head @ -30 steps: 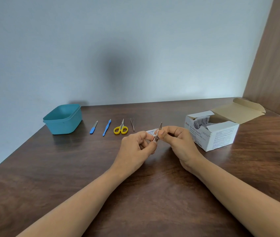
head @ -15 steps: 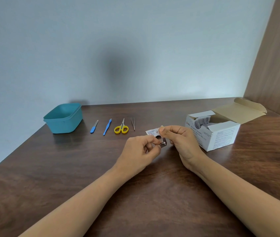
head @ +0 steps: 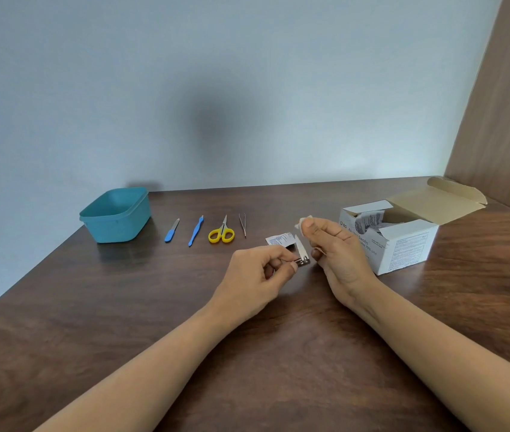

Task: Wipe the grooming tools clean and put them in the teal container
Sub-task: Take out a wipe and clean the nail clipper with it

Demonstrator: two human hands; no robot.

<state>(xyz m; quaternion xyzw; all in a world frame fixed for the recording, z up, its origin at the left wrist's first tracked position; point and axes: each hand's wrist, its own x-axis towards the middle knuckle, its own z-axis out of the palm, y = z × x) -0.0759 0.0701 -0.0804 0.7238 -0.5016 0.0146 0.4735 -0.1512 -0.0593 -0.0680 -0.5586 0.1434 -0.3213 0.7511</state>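
My left hand pinches a small metal nail clipper with its lever raised, just above the table. My right hand is beside it on the right and holds a small white swab between thumb and fingers, a little apart from the clipper. The teal container stands at the back left and shows nothing inside. In a row to its right lie a blue nail file, a blue cuticle tool, yellow-handled scissors and thin metal tweezers.
A torn white swab wrapper lies on the dark wooden table behind the clipper. An open white box of alcohol swabs stands at the right, flap back. A wooden panel closes the right side; a pale wall runs behind.
My hands have come apart: the right hand lifted the swab off the clipper and moved right, while the left hand lowered the clipper and turned it flatter.
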